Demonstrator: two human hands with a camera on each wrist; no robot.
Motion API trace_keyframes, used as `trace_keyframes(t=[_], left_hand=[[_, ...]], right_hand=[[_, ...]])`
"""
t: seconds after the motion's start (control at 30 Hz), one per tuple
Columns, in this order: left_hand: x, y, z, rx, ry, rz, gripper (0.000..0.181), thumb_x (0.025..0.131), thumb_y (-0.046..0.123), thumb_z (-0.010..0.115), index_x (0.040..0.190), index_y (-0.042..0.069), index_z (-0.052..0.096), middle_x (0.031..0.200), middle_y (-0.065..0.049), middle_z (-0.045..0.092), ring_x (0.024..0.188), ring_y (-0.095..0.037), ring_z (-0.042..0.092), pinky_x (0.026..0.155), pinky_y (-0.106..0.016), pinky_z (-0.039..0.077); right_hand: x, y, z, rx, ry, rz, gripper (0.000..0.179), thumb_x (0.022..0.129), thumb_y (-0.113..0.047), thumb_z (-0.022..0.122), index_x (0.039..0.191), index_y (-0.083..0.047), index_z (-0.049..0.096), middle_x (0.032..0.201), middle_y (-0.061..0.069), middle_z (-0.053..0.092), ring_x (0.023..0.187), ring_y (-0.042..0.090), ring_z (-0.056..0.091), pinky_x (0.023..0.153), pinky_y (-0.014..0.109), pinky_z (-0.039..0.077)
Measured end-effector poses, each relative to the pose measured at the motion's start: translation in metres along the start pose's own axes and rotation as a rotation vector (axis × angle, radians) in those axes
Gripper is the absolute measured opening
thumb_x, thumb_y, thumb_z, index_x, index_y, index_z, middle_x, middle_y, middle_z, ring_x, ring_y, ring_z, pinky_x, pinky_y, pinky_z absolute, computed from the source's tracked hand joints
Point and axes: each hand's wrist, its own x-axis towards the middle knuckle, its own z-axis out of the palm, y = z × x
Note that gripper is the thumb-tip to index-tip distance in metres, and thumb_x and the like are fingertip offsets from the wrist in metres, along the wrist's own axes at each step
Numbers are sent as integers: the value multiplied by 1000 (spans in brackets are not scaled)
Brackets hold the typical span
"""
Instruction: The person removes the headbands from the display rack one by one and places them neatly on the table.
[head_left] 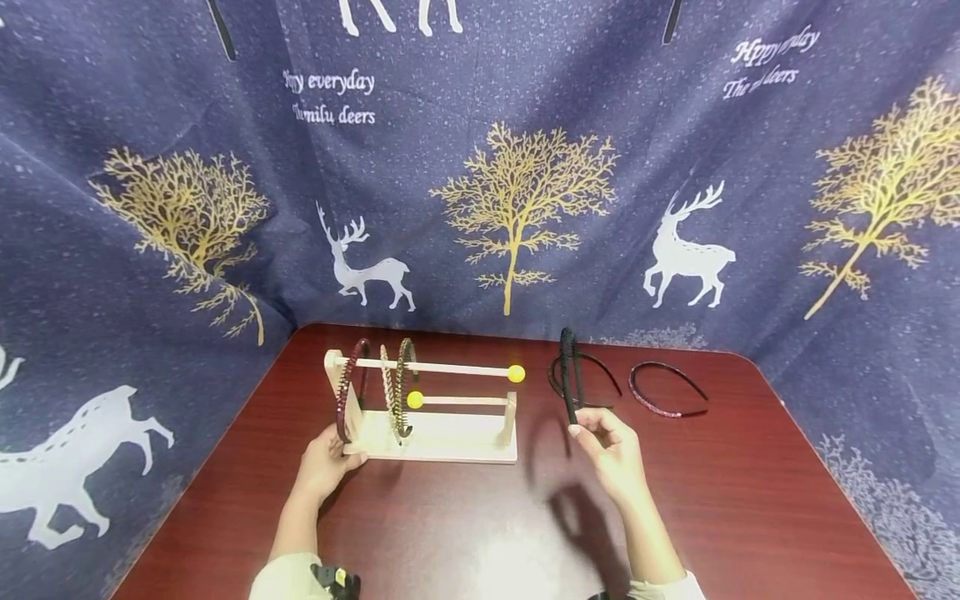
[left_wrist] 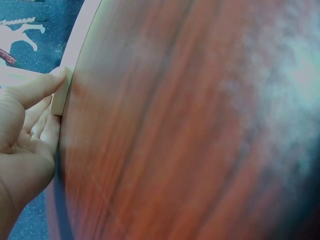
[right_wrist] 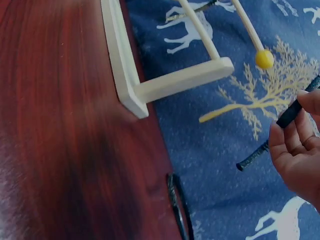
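Observation:
A pale wooden headband rack (head_left: 457, 450) with two yellow-tipped rods stands on the table. My left hand (head_left: 322, 465) grips the left end of its base, thumb on top in the left wrist view. On the upper rod hang a dark red headband (head_left: 346, 396), a beige headband (head_left: 387, 379) and an olive-gold toothed headband (head_left: 400, 392). Right of the rack, my right hand (head_left: 617, 450) pinches a black headband (head_left: 567, 367) near one end and holds it up, off the table. The right wrist view shows this black headband (right_wrist: 289, 115) between thumb and fingers.
Behind the raised headband, a thin black headband (head_left: 604, 367) lies on the table (head_left: 750, 500). Farther right lies a dark headband with a pinkish glittery part (head_left: 651, 406). A blue cloth (head_left: 465, 275) with deer and trees hangs behind the table's far edge.

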Motion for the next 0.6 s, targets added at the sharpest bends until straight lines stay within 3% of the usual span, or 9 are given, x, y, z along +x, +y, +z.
trace_keyframes(t=[0.33, 0.6], left_hand=[[-1, -1, 0, -6, -17, -9, 37, 76, -4, 71, 107, -8, 51, 128, -31, 46, 122, -38, 41, 100, -39, 36], [-2, 2, -2, -6, -9, 18, 35, 76, -5, 72, 104, -8, 51, 126, -32, 47, 121, -40, 42, 99, -41, 36]], right_hand=[[-19, 24, -23, -64, -49, 128, 11, 80, 13, 62, 89, 7, 62, 79, 13, 59, 73, 9, 57, 66, 18, 49], [-30, 32, -35, -95, -84, 161, 11, 79, 11, 63, 88, 4, 63, 80, 13, 59, 75, 9, 58, 66, 19, 49]])
